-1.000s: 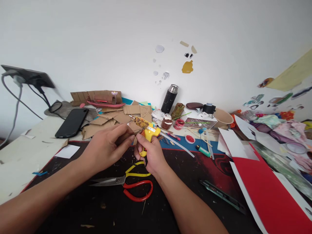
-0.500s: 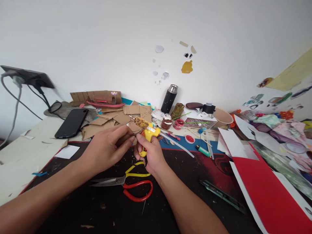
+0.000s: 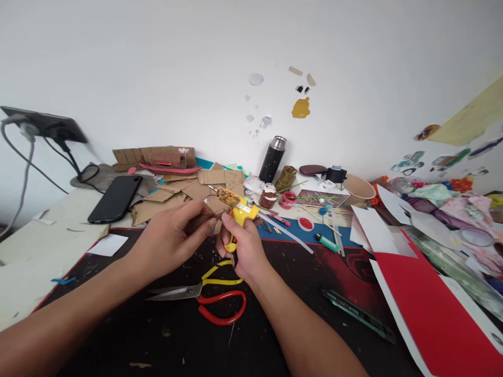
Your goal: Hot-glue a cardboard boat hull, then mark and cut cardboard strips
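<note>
A yellow hot glue gun [image 3: 244, 210] is gripped in my right hand [image 3: 247, 243], its brown-stained nozzle end pointing up and left. A clear glue stick [image 3: 288, 236] trails from its back. My left hand [image 3: 178, 230] is beside the gun, thumb and fingers pinched together near its front; what they hold is small and mostly hidden behind the fingers. Below both hands lie scissors [image 3: 196, 291] with one yellow and one red handle, blades to the left, on the black mat [image 3: 204, 345].
A black phone [image 3: 115, 199] lies left, near cardboard pieces [image 3: 168, 201] and a small red model boat [image 3: 171, 166]. Behind stand a black flask [image 3: 273, 158] and paint jars [image 3: 269, 196]. A green lighter [image 3: 327, 243], a utility knife [image 3: 356, 313] and red card [image 3: 436, 309] lie right.
Both hands stay almost in place. The left fingertips have drawn very slightly left, away from the glue gun.
</note>
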A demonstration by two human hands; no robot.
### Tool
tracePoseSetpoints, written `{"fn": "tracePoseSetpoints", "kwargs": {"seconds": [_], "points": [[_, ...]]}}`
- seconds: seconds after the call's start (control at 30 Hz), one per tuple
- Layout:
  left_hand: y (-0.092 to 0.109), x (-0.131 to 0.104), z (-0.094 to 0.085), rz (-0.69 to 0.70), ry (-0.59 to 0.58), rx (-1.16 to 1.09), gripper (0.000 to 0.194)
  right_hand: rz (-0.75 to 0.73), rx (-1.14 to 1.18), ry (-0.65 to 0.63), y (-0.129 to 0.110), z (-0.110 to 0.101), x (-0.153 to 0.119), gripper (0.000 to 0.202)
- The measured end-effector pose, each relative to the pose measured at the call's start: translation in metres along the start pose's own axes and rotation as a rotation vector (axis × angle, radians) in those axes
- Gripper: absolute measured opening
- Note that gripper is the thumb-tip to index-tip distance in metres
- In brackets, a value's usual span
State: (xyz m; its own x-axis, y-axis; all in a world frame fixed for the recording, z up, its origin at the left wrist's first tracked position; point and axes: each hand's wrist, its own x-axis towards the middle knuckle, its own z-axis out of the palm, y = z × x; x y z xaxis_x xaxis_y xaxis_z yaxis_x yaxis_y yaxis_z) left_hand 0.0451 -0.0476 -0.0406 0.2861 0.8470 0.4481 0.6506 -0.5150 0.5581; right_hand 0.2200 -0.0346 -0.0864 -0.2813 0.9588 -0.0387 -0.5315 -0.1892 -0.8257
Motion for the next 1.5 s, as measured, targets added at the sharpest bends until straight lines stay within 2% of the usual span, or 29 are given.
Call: {"fn": "tracePoseSetpoints", "kwargs": {"seconds": [0.33, 0.6, 0.8, 0.9, 1.07, 1.13, 1.37, 1.5], "points": [[0.011, 0.002, -0.001, -0.173, -0.017, -0.239, 0.023, 0.000, -0.007, 0.017, 0.001, 0.000, -0.001, 0.059], [0.002, 0.005, 0.005, -0.307, -0.005, -0.534, 0.026, 0.002, 0.021, 0.006, -0.001, 0.001, 0.000, 0.062], [0.004, 0.009, 0.004, -0.422, -0.120, -0.795, 0.036, 0.006, 0.033, 0.031, -0.002, 0.001, -0.001, 0.061], [0.008, 0.008, 0.005, -0.529, -0.123, -0.926, 0.038, 0.008, 0.018, 0.027, -0.003, 0.000, -0.001, 0.063], [0.013, 0.008, 0.004, -0.777, -0.042, -1.052, 0.046, -0.024, 0.016, 0.030, -0.004, -0.001, -0.001, 0.062], [0.013, 0.009, 0.003, -0.832, -0.054, -1.089, 0.048, -0.028, 0.018, 0.041, -0.004, -0.001, -0.001, 0.061], [0.002, 0.006, 0.010, -0.821, -0.101, -1.197, 0.038, 0.014, -0.032, 0.028, -0.005, -0.001, -0.001, 0.065], [0.004, 0.006, 0.010, -0.837, -0.157, -1.239, 0.035, 0.006, -0.020, 0.009, -0.005, -0.001, -0.001, 0.068]]}}
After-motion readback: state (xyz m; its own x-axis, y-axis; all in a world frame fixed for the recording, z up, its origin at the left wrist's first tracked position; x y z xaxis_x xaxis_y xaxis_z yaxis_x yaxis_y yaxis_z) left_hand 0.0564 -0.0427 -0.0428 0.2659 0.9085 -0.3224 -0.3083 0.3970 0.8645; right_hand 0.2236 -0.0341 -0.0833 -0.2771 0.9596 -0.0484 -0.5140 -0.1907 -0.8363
